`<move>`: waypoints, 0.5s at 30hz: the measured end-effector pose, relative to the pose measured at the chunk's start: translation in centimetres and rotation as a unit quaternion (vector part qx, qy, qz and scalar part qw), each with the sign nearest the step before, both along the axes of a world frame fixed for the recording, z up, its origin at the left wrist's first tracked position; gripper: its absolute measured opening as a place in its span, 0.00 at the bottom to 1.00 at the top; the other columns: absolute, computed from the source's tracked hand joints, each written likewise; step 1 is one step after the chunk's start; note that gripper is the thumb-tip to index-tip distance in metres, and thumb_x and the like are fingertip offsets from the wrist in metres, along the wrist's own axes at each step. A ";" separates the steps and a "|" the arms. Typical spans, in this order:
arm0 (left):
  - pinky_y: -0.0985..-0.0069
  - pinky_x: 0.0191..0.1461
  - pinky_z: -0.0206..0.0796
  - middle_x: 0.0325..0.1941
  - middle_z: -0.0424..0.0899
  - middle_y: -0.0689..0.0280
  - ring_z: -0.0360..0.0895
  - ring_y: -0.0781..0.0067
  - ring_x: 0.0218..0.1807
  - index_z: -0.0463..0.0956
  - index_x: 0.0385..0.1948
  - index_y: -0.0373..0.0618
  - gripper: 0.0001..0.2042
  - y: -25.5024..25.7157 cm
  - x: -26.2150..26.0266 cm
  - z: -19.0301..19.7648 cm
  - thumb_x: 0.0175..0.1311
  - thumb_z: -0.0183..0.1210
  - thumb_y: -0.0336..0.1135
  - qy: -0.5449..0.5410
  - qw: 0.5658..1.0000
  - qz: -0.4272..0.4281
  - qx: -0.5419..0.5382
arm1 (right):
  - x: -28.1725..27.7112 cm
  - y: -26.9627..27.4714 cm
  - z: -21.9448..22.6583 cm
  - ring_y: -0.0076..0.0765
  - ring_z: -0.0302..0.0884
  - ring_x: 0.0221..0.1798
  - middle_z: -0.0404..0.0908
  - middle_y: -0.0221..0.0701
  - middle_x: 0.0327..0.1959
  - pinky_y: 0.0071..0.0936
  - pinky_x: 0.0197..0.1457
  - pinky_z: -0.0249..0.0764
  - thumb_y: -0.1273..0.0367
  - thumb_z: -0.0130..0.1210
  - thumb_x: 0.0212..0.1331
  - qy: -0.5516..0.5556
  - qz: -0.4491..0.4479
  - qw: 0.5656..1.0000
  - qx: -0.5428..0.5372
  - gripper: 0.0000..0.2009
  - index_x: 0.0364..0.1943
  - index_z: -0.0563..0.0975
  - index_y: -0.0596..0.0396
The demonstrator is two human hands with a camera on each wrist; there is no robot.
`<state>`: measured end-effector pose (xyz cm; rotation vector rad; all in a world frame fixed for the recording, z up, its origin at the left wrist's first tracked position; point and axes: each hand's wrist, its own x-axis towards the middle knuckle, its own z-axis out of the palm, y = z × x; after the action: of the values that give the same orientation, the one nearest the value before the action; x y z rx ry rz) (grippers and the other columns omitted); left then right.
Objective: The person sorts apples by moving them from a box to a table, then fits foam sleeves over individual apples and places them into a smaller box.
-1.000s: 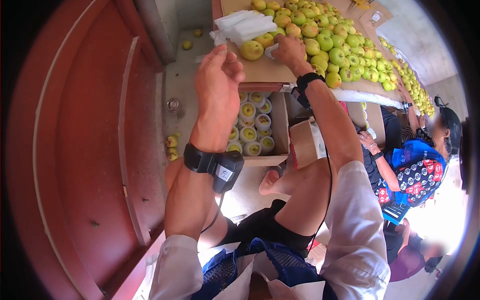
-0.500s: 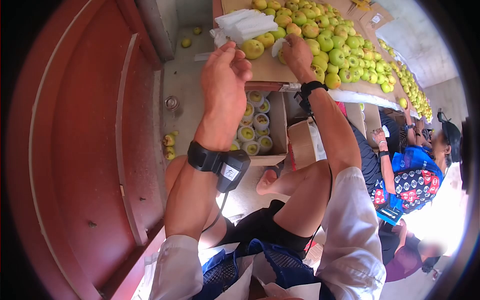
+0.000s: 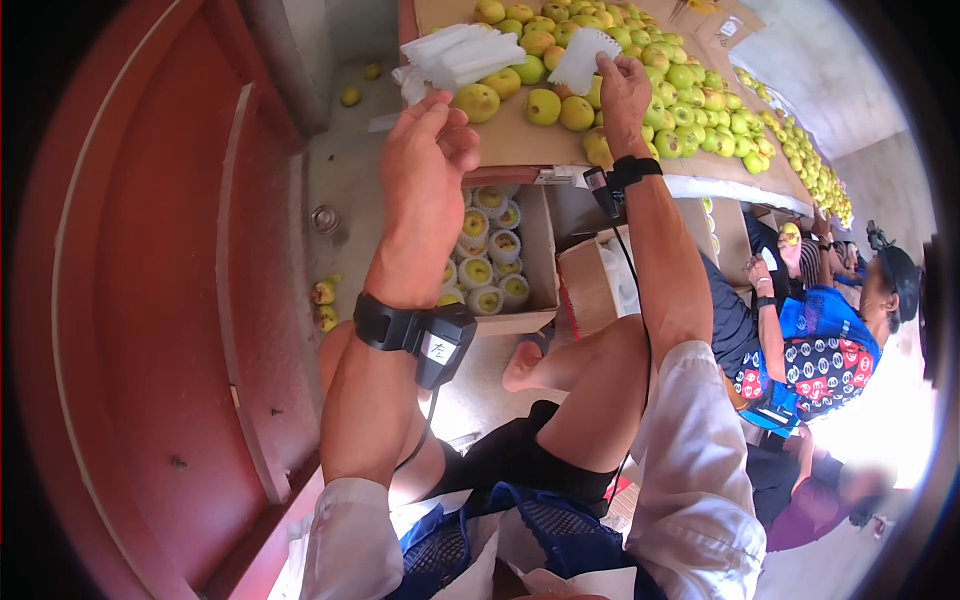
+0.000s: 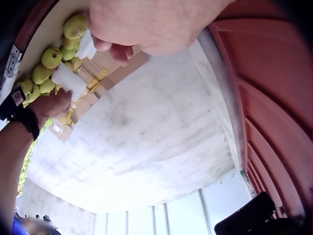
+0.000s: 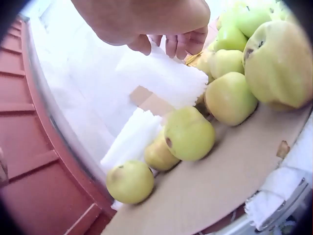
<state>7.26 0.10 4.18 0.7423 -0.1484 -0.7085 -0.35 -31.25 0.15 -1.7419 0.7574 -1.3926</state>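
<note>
My right hand [image 3: 625, 100] pinches a flat white foam net sleeve [image 3: 585, 62] by its edge, held over the apples on the table. In the right wrist view this sleeve [image 5: 168, 76] spreads below the fingers, its scalloped edge in front of several apples. My left hand [image 3: 430, 150] is raised at the table's front edge, fingers loosely curled with nothing in them. Just beyond it lies a stack of white foam sleeves [image 3: 462, 58], with a yellow-green apple [image 3: 476, 102] beside it. Loose apples [image 3: 543, 107] lie between the hands, left of the big apple pile [image 3: 680, 95].
Below the table stands a cardboard box [image 3: 540, 245] of apples in foam sleeves, another open carton [image 3: 590, 280] beside it. A red door [image 3: 150, 300] closes off the left. At the right a person in a cap [image 3: 830, 330] holds an apple. A few apples [image 3: 325, 300] lie on the floor.
My right hand has lifted from among the apples with the sleeve, which now hangs spread out and flat. Apples that it covered are visible. The left hand stays raised in nearly the same place.
</note>
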 end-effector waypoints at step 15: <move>0.74 0.52 0.76 0.49 0.87 0.58 0.84 0.72 0.49 0.79 0.54 0.34 0.19 -2.8 -1.9 -0.5 0.68 0.66 0.38 -0.392 0.904 -0.007 0.172 | -5.2 14.4 6.6 0.20 0.76 0.35 0.83 0.27 0.32 0.21 0.38 0.71 0.62 0.69 0.60 0.025 0.236 0.959 0.157 0.14 0.37 0.79 0.59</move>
<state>5.34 -2.72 3.70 1.3444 -0.7781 -0.4130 -5.51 -16.90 6.80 -1.5751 0.5079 -0.8572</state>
